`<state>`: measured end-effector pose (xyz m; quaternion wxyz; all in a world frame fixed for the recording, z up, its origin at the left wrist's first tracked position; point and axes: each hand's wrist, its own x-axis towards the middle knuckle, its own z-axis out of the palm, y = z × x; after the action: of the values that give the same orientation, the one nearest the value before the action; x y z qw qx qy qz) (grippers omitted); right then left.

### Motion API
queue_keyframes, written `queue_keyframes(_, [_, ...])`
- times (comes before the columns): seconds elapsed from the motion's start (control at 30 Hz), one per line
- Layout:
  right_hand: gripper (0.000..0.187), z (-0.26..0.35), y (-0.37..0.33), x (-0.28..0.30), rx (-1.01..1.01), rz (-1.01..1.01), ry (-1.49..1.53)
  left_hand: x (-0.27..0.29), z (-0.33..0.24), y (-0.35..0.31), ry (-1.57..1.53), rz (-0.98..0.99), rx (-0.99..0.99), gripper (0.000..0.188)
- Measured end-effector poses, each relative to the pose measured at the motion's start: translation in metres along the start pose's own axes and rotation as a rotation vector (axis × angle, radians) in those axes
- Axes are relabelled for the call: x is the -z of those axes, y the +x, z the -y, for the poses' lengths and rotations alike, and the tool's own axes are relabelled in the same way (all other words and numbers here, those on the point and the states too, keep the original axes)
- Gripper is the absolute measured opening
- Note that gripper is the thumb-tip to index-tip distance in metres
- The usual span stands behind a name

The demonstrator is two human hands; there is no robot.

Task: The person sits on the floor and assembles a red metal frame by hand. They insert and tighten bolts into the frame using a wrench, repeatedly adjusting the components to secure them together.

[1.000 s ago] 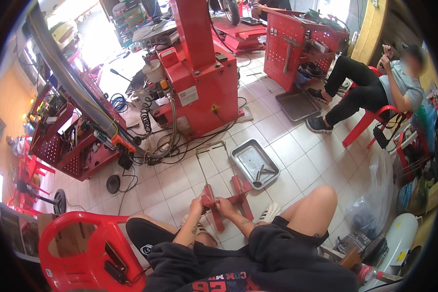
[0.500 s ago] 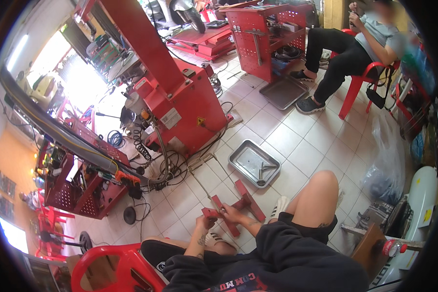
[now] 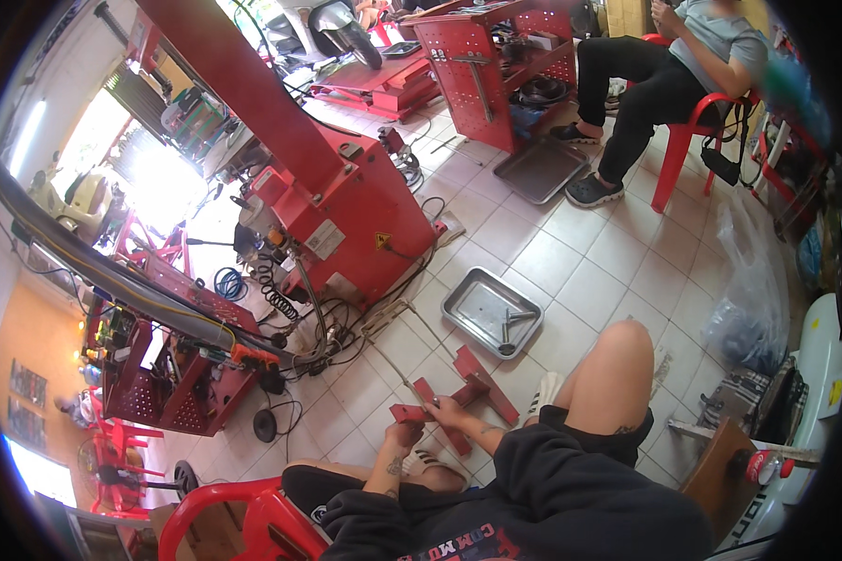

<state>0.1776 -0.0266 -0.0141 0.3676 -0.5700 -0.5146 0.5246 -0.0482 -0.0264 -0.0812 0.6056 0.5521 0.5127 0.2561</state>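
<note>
A red metal stand (image 3: 482,385), built of joined square bars, lies on the floor between my feet. My left hand (image 3: 404,433) is closed around the near left end of one of its bars. My right hand (image 3: 449,412) has its fingers curled together at that same bar, beside the left hand; whatever small thing they pinch is too small to make out. A thin pale rod or hose (image 3: 393,366) runs from the bar up toward the cables on the floor.
Ahead stands a metal tray (image 3: 458,320) with a T-shaped metal tool (image 3: 508,323) in it. Beyond it are a red machine (image 3: 374,234), a red tool cart (image 3: 477,84) and a dark tray (image 3: 541,170). A person (image 3: 660,89) sits at upper right. Black cables (image 3: 341,332) cross the floor.
The view has shifted slightly. Both hands stay on the red stand, with only a small change in their posture.
</note>
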Motion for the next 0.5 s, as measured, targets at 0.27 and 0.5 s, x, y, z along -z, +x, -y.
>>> queue_keyframes(0.27, [0.036, -0.016, 0.007, 0.011, 0.060, 0.086, 0.005, -0.016, -0.041, -0.004, -0.307, -0.023, 0.240, 0.027])
queue_keyframes(0.5, [0.028, -0.024, 0.018, 0.016, 0.129, 0.170, 0.256, -0.006, -0.024, 0.005, -0.010, 0.076, 0.084, 0.028])
